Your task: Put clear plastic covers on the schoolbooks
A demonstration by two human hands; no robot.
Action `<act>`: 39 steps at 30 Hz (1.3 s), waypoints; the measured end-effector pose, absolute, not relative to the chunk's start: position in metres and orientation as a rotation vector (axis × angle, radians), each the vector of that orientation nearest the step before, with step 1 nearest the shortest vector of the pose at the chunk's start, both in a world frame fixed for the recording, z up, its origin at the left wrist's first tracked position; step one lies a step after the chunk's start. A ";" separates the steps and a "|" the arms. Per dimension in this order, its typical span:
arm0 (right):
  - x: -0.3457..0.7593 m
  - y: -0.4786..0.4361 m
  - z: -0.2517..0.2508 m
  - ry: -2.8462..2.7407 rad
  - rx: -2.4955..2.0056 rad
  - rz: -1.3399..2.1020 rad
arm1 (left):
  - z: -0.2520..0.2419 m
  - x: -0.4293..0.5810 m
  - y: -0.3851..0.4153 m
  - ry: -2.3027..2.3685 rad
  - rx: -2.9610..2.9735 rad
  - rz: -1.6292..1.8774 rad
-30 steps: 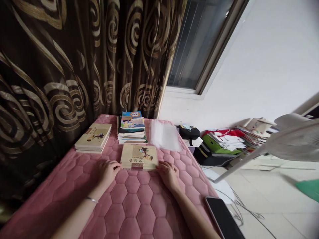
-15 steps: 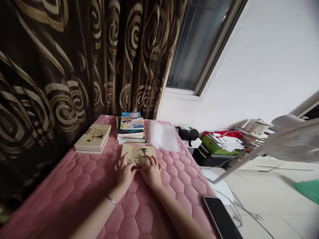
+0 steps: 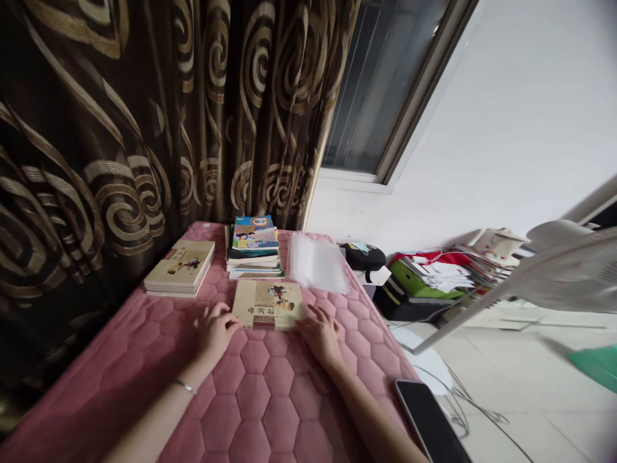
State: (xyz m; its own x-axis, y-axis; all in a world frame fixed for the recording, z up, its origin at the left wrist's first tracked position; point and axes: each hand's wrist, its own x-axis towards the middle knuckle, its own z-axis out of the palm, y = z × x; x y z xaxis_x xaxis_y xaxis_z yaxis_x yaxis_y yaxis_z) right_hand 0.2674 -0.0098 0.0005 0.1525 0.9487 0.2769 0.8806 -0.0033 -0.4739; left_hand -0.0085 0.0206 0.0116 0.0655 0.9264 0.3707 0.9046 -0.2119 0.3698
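A: Head view: since the preceding frame, the left hand (image 3: 214,329) and the right hand (image 3: 319,331) have parted from the middle of the book's (image 3: 267,305) near edge to its two near corners.

B: Specify the hand pose.

A: Both hands: backs upward, fingers loosely bent, forearms angled inward. A bracelet (image 3: 186,386) encircles the left wrist. Whether either hand pinches the book cannot be told.

B: Locate the book.

A: Between the hands, flat, cover up, on a pink quilted surface (image 3: 260,402).

B: List the remaining items on that surface.

A: Beyond the left hand, to its left: a stack of matching books (image 3: 180,270). Beyond and between both hands: a mixed book stack (image 3: 255,244). Directly beyond the right hand: clear plastic sheets (image 3: 318,260). Nearer than the right hand, to its right: a phone (image 3: 429,418).

B: And the room?

A: Far beyond the left hand, a patterned curtain (image 3: 260,96); beyond the right, a window (image 3: 380,83). Well right of the right hand, a white fan (image 3: 569,270).
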 end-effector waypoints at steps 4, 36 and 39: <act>0.283 -0.012 -0.003 -1.734 -1.851 0.268 | 0.011 -0.027 0.023 1.772 2.223 0.873; 0.215 0.138 0.045 -2.355 -1.915 0.224 | -0.010 -0.009 0.025 2.023 2.187 0.726; 0.222 0.132 0.049 -2.349 -1.976 0.274 | -0.011 -0.014 0.036 2.093 2.124 0.713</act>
State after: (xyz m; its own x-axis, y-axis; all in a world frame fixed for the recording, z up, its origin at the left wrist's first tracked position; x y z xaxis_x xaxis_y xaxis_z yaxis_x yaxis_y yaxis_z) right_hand 0.2224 0.1324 0.0490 -0.1766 0.9819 -0.0685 0.9713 0.1626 -0.1735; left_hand -0.0140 0.0361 -0.0107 -0.0388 0.9620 0.2703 0.9269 -0.0663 0.3694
